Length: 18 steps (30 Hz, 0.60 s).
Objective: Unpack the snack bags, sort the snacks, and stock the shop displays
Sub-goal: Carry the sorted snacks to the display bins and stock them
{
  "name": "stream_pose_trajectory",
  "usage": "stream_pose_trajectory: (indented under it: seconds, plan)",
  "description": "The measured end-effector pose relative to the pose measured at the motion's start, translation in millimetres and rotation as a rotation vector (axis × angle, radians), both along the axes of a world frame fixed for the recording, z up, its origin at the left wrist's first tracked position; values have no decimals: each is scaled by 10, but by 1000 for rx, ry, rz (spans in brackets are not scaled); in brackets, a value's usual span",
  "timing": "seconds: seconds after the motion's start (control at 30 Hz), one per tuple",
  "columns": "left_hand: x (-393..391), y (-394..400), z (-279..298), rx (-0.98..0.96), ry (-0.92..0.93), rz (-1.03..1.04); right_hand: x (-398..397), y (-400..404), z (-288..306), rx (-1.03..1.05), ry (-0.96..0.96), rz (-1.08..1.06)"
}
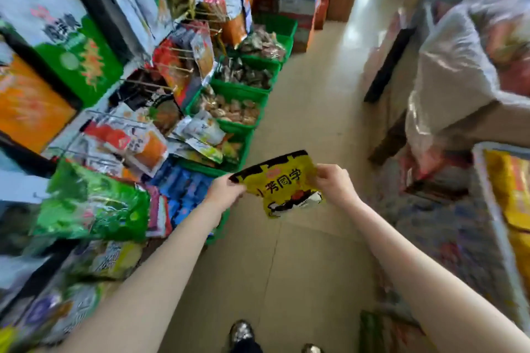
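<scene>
A yellow and black snack bag (282, 182) hangs in the air over the aisle floor, held by both hands. My left hand (225, 190) pinches its upper left corner. My right hand (334, 183) grips its right edge. The bag's lower part is crumpled. To the left stand display racks with hanging snack packets (183, 63) and a row of green bins (243, 89) filled with small wrapped snacks.
A green packet (91, 203) and blue packets (183, 189) lie in the near-left display. Large clear plastic bags of goods (459, 66) pile up at the right. A white tray with yellow packets (507, 189) sits at far right. My shoes (242, 332) show below.
</scene>
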<state>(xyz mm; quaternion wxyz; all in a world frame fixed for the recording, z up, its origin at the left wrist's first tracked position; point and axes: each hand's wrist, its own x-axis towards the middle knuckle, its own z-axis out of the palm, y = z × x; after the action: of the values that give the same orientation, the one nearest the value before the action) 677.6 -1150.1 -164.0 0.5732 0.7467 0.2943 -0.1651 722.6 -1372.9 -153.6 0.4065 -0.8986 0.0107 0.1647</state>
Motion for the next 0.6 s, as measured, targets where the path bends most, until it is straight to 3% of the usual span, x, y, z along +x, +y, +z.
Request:
stream_pose_trajectory:
  seconds: [0.13,0.37,0.6]
  plan:
    - [-276,732,-529,104,112,150,218,945,-653,-97,-6,100]
    - [-337,1190,-1474,250,173,77,617,1902,-1950,-132,161,261]
    - [-136,1299,-2432,280,166,-14,1036,2725,-3129,-155,183,479]
